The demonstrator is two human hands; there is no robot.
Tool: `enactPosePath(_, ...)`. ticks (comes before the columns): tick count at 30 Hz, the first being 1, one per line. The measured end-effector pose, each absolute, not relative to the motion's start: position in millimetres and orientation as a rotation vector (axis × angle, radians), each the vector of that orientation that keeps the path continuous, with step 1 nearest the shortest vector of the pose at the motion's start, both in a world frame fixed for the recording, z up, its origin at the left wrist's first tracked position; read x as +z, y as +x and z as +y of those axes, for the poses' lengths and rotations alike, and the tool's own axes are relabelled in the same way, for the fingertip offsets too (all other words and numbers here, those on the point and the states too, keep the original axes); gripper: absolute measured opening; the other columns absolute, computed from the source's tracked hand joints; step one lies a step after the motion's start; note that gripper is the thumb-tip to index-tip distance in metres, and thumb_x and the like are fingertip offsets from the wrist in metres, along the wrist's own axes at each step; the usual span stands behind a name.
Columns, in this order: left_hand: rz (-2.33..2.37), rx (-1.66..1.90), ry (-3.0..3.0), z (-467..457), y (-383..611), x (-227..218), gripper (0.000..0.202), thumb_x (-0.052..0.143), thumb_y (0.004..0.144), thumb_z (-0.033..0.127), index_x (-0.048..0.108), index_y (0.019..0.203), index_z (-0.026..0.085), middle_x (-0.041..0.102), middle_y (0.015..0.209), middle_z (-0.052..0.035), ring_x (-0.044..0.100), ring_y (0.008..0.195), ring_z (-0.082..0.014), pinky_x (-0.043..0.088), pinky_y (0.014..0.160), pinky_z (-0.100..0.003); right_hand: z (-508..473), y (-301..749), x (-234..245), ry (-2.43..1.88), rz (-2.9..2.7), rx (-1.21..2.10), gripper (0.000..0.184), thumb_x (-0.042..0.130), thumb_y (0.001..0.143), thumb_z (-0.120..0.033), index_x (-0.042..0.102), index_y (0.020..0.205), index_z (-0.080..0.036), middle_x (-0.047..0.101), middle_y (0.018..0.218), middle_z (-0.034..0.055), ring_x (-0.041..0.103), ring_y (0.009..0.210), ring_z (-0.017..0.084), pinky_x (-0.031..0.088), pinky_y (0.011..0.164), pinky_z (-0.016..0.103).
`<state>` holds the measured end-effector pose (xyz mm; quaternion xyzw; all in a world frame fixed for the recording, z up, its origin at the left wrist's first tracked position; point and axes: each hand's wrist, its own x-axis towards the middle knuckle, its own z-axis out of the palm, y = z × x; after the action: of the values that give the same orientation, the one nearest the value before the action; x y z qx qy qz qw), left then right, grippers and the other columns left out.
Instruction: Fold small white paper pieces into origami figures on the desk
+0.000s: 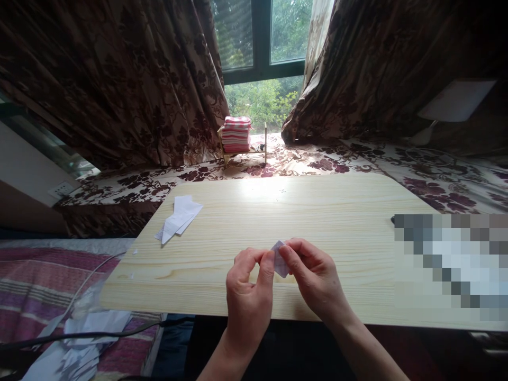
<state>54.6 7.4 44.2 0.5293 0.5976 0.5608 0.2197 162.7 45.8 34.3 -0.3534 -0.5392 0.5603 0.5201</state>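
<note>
Both of my hands meet over the near middle of a light wooden table (317, 211). Between them is a small folded piece of pale paper (280, 261). My left hand (248, 288) pinches its left side with thumb and fingers curled. My right hand (309, 275) pinches its right side, thumb on top. The paper is held just above the tabletop.
A few white paper strips (178, 218) lie at the table's far left. A small wooden rack with folded pink striped cloth (236, 134) stands by the window. More paper scraps (79, 344) and a black cable (95, 333) lie on the striped bedding at the left. A blurred patch covers the table's right side.
</note>
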Motion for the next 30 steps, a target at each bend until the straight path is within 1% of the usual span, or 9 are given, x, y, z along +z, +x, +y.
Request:
enactPosePath(5,1.662,1.565,1.474,7.5,56.0,39.0,0.02,0.051,0.09,0.028,0.06,0.075,0.018,0.062,0.071,-0.0003,0.058,0.072,-0.0152,0.045,0.071,-0.026,44.4,157.3,34.2,-0.871,-1.287,1.314,0.022,0.06,0.085,-0.036,0.062,0.074,-0.018,0.057,0.062,-0.0014,0.049,0.055,0.01,0.042,0.05,0.022)
enactPosePath(11,1.579,1.616,1.314,8.8,56.3,39.5,0.023,0.048,0.091,0.029,0.057,0.073,0.018,0.056,0.065,0.0021,0.052,0.061,-0.0118,0.042,0.058,-0.021,43.5,154.3,35.3,-0.867,-1.312,1.217,0.021,0.059,0.086,-0.035,0.062,0.074,-0.018,0.056,0.06,-0.0015,0.048,0.053,0.01,0.041,0.049,0.023)
enactPosePath(14,1.595,1.524,1.399,13.4,51.0,42.4,0.027,0.046,0.092,0.031,0.056,0.071,0.018,0.057,0.066,0.0004,0.053,0.065,-0.0134,0.042,0.061,-0.023,47.0,155.7,35.8,-0.872,-1.369,1.187,0.021,0.059,0.086,-0.035,0.062,0.073,-0.018,0.058,0.061,-0.0009,0.05,0.055,0.011,0.043,0.051,0.024)
enactPosePath(16,1.622,1.49,1.482,16.2,47.4,43.2,0.028,0.045,0.092,0.031,0.055,0.069,0.018,0.057,0.067,-0.0008,0.054,0.068,-0.0145,0.042,0.064,-0.024,49.6,156.8,35.6,-0.874,-1.381,1.229,0.022,0.06,0.085,-0.036,0.061,0.071,-0.018,0.058,0.06,-0.001,0.052,0.055,0.011,0.044,0.051,0.024)
enactPosePath(19,1.616,1.505,1.551,18.4,44.4,41.9,0.028,0.044,0.092,0.03,0.053,0.069,0.018,0.055,0.066,-0.0002,0.053,0.066,-0.0138,0.041,0.065,-0.024,51.1,156.9,34.4,-0.869,-1.373,1.302,0.024,0.063,0.083,-0.037,0.06,0.068,-0.018,0.059,0.059,-0.0015,0.053,0.054,0.011,0.045,0.053,0.024)
enactPosePath(21,1.594,1.507,1.55,18.0,43.4,40.8,0.028,0.044,0.093,0.031,0.052,0.069,0.018,0.055,0.066,0.0002,0.052,0.065,-0.0134,0.041,0.064,-0.024,50.0,155.8,33.9,-0.853,-1.371,1.285,0.025,0.064,0.082,-0.037,0.059,0.067,-0.018,0.06,0.061,-0.0012,0.054,0.057,0.012,0.045,0.056,0.024)
enactPosePath(24,1.571,1.492,1.525,14.7,42.1,42.4,0.031,0.043,0.093,0.032,0.051,0.067,0.018,0.054,0.064,0.0008,0.051,0.064,-0.0132,0.04,0.063,-0.023,46.3,154.3,35.6,-0.842,-1.355,1.258,0.029,0.064,0.082,-0.041,0.057,0.065,-0.018,0.056,0.059,-0.0017,0.05,0.055,0.011,0.042,0.054,0.025)
enactPosePath(27,1.549,1.523,1.504,7.9,39.9,49.2,0.031,0.044,0.093,0.033,0.052,0.067,0.018,0.053,0.062,0.0019,0.049,0.06,-0.0124,0.039,0.061,-0.023,40.7,156.2,42.6,-0.856,-1.385,1.316,0.044,0.054,0.086,-0.05,0.052,0.056,-0.018,0.048,0.051,-0.0025,0.042,0.05,0.011,0.037,0.049,0.024)
enactPosePath(30,1.545,1.57,1.499,-1.2,37.0,59.1,0.031,0.045,0.092,0.034,0.052,0.067,0.018,0.052,0.06,0.0025,0.049,0.059,-0.0123,0.039,0.06,-0.022,31.1,161.8,55.1,-0.822,-1.456,1.361,0.053,0.039,0.091,-0.055,0.054,0.057,-0.018,0.046,0.052,-0.0011,0.042,0.052,0.012,0.037,0.051,0.026)
